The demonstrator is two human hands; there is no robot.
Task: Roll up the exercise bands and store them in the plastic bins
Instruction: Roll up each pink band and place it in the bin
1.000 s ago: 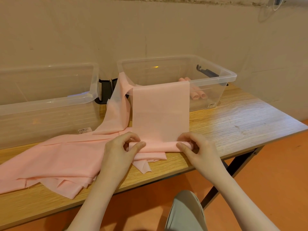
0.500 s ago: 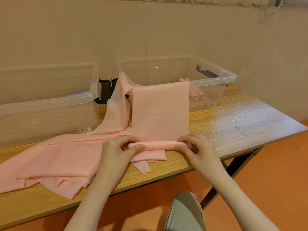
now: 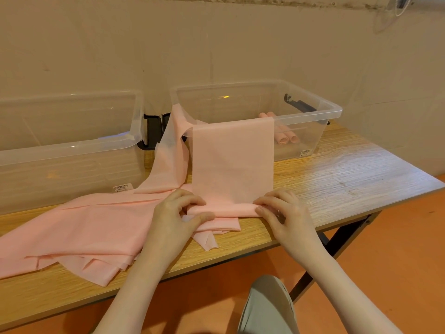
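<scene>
On the wooden table (image 3: 337,174), left hand (image 3: 178,213) and right hand (image 3: 284,213) both pinch the rolled end of a pink exercise band (image 3: 232,160) draped over the right clear bin (image 3: 313,109); barcode stickers (image 3: 306,153) too tiny to read.

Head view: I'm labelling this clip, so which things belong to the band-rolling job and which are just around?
Job: pink band pinched by left hand and right hand; loose bands; rolled bands; right bin; left bin.
Around: table; wall.
</scene>
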